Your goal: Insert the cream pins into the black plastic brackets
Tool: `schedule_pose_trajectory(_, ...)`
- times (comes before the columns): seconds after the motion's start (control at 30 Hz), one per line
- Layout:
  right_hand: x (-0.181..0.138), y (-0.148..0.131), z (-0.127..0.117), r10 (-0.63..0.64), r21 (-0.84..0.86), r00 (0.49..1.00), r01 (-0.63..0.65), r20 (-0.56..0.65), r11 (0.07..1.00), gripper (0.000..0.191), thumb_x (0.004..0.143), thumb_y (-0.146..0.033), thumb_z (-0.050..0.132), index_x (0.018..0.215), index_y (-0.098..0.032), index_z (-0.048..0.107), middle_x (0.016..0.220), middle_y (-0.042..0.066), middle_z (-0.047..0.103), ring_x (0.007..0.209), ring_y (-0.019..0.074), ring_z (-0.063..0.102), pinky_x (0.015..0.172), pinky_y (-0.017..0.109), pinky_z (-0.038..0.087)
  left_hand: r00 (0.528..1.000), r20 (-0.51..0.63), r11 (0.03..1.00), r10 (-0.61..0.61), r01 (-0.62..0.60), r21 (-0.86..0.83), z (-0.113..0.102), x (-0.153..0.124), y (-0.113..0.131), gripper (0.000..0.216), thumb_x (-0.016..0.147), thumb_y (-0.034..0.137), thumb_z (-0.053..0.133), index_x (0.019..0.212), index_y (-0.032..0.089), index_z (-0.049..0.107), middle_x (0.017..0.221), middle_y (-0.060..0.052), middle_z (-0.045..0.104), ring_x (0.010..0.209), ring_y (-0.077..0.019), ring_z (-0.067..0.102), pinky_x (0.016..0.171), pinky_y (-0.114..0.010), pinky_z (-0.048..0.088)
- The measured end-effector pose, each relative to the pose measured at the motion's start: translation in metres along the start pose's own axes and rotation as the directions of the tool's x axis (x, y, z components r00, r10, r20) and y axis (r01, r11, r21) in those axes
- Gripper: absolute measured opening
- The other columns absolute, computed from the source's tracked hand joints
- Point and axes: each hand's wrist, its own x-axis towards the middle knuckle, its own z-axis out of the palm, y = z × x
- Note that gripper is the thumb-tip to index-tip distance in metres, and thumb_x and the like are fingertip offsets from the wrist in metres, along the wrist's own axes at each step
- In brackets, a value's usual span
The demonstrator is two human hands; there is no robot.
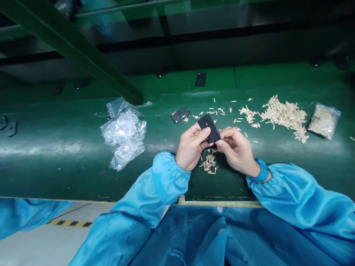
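My left hand (pixel 191 146) is closed around a thin black plastic plate (pixel 209 127), thumb on top of it. At the plate's lower right corner, my right hand (pixel 235 149) pinches with thumb and fingertips; whether it grips the plate's edge or a small piece is hidden. Just below the hands lies a small heap of beige strips (pixel 209 164). Another black plate with cutouts (pixel 181 115) rests on the table a little beyond my left hand. Loose beige strips are scattered to the right, leading to a large pile of strips (pixel 285 114).
Crumpled clear plastic bags (pixel 123 129) lie to the left. At the right sits a clear bag filled with strips (pixel 324 121). A further black plate (pixel 200 79) is at the back. A green slanted post (pixel 83 55) rises at the back left. Another person's blue sleeve (pixel 30 216) shows at lower left.
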Motion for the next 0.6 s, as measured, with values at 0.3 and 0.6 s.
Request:
schedule_pose_trajectory(0.3,0.025,-0.019,-0.026,0.533,0.056,0.797,-0.569,0.284,0.82,0.05,0.083,-0.048,0.076,0.089,-0.013,0.041,0.062,-0.002,0.051,0.048,0.0055,0.042,0.044,0.017,0.031,0.999,-0.036,0.948,-0.04,0.049,0.315,-0.007,0.001,0.001,0.046,0.069,0.035,0.089,0.093,0.004,0.064,0.08,-0.005,0.066,0.067,-0.008,0.064,0.062,-0.015,0.056)
schedule_pose_trajectory(0.6,0.021,-0.016,-0.036,0.51,-0.011,0.854,-0.511,0.104,0.859,0.071,0.089,-0.064,0.064,0.125,-0.003,0.055,0.085,0.009,0.063,0.051,0.0042,0.046,0.045,0.018,0.036,0.91,0.146,0.749,0.388,-0.403,0.527,0.017,-0.043,0.066,0.029,0.097,0.035,0.064,0.116,0.014,0.07,0.106,-0.009,0.07,0.092,-0.0127,0.07,0.086,-0.027,0.063)
